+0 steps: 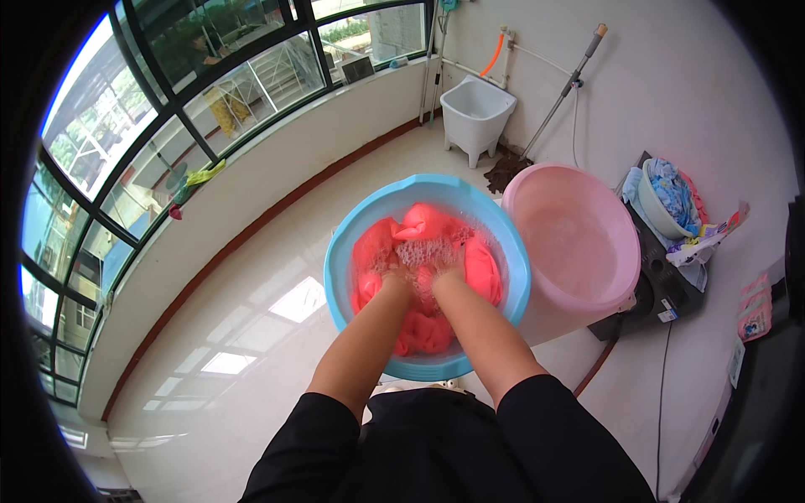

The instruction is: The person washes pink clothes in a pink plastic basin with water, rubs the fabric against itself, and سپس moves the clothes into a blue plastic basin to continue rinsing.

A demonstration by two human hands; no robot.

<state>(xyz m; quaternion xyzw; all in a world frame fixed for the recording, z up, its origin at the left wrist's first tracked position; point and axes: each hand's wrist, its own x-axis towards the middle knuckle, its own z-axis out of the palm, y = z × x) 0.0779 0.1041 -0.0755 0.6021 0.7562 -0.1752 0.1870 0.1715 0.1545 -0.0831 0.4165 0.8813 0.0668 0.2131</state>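
Note:
A light blue plastic basin (pixel 517 251) stands in front of me with soapy water and a coral-red cloth (pixel 483 271) bunched up in it. My left hand (pixel 396 271) reaches into the suds at the cloth, left of the basin's middle; its fingers are under foam and water. My right hand (pixel 448 275) is likewise sunk among the folds a little to the right, its fingers hidden. Foam (pixel 429 253) floats between and beyond the hands. Whether either hand grips the cloth cannot be seen. Parts of the cloth bulge above the water around both wrists.
Close on the right stands a pink tub (pixel 619 232) with cloudy water. Beyond it, a pale bowl (pixel 654 204) of clothes rests on a dark appliance (pixel 676 276). A mop (pixel 547 119) leans on the wall beside a white utility sink (pixel 478 116). Windows line the left.

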